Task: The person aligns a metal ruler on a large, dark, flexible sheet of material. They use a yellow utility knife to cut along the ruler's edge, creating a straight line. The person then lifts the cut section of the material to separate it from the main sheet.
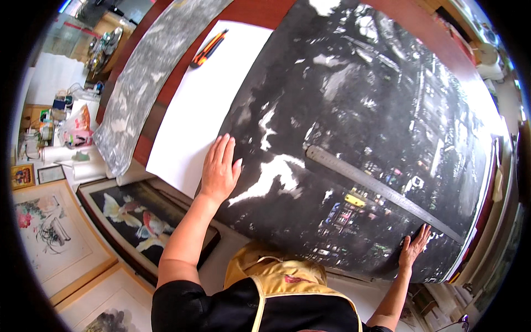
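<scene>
A large black painting with white and small coloured patches [287, 110] covers most of the table before me. My left hand [218, 171] lies flat on its left edge, fingers stretched out, where a white sheet [199, 105] borders it. Near the right front of the painting, my right hand [415, 246] rests with fingers extended, its tips close to a long metal ruler [381, 191]. The ruler lies slantwise across the painting; whether the fingertips touch it I cannot tell. Neither hand grips anything. An orange and black utility knife [207, 50] lies on the white sheet.
Left of the white sheet, a grey mottled strip [146, 83] lies along the dark red tabletop [254, 12]. A framed fish picture [146, 221] leans by the table's left front. Other framed paintings [61, 238] and white paper rolls [88, 169] stand farther left.
</scene>
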### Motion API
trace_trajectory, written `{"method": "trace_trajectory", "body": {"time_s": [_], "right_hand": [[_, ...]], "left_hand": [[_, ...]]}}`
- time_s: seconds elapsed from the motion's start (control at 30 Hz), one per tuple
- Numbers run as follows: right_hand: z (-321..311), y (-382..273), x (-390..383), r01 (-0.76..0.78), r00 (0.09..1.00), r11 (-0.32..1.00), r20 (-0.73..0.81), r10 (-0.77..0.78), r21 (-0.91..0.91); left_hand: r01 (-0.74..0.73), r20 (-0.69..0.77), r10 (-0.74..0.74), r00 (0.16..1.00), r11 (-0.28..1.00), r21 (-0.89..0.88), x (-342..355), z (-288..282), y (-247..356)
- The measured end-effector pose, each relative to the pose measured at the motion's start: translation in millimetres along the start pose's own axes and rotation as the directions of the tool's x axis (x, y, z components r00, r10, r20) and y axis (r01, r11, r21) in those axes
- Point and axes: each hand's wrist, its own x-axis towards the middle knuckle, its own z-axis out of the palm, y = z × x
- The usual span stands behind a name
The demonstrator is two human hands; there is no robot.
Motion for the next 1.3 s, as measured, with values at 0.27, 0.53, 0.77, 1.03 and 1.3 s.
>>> {"method": "trace_trajectory", "body": {"time_s": [0.27, 0.53, 0.77, 1.03, 1.3], "right_hand": [[0, -4, 1, 0.002, 1.000, 1.000, -0.014, -0.003, -0.022], [1, -4, -3, -0.002, 1.000, 1.000, -0.010, 0.002, -0.012], [-10, -9, 8, 0.047, 0.998, 0.999, -0.037, -0.046, 0.011], [-8, -17, 1, -0.044, 0.998, 0.998, 0.045, 0.046, -0.034], [-9, -22, -3, -0.047, 0.998, 0.999, 0.035, 0.047, 0.002]], "left_hand": [[0.011, -0.011, -0.010, 1.000, 0.997, 0.076, 1, -1, 11], [-0.054, 0.019, 0.054, 0.998, 0.998, 0.014, -2, 7, 7], [-0.158, -0.041, 0.158, 0.987, 0.987, 0.006, 3, 13, 16], [-0.218, -0.001, 0.219, 0.976, 0.974, 0.057, 2, 14, 9], [-0.228, 0.011, 0.228, 0.974, 0.972, 0.060, 2, 17, 5]]}}
